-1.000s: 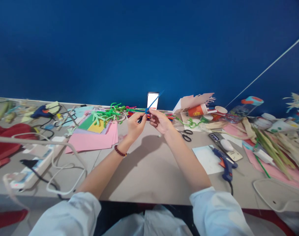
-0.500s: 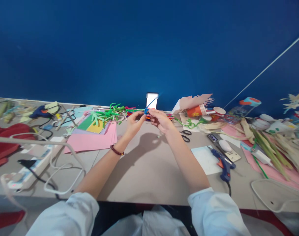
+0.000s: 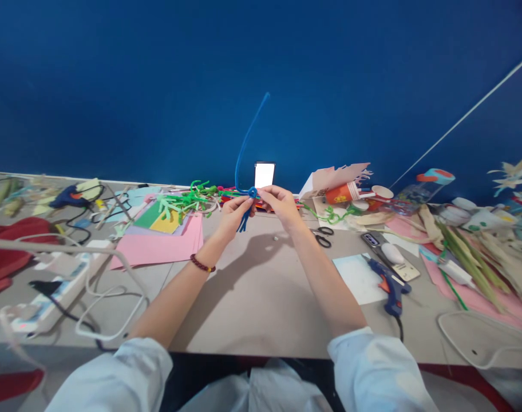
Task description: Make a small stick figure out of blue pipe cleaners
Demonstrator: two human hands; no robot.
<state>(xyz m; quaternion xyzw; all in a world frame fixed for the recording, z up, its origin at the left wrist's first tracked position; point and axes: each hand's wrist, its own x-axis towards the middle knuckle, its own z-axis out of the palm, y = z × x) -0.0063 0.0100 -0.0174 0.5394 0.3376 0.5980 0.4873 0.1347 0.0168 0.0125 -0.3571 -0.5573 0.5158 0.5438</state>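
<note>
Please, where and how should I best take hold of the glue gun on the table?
Probably best by the handle, coming from the near side. The glue gun lies on its side, with the handle pointing nearward and the nozzle pointing away.

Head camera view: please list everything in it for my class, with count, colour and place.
Blue fuzzy stems: uncounted bundle, blue, centre
Bright screen: one, white, centre back
Green stems: several, green, left of centre
Paper stack: several sheets, mostly pink, left
Power strip: one, white, left
Red item: one, red, far left
Paper cups: at least two, orange-red, right back
Scissors: one pair, dark handles, right of centre
Glue gun: one, dark blue, right
Dried leaves: many, green and beige, far right
Blurred oddments: uncounted, mixed, both ends
Table: one, grey, below
Wall: one, blue, behind
Left hand: one, bare, holding stems
Right hand: one, bare, pinching stems
</note>
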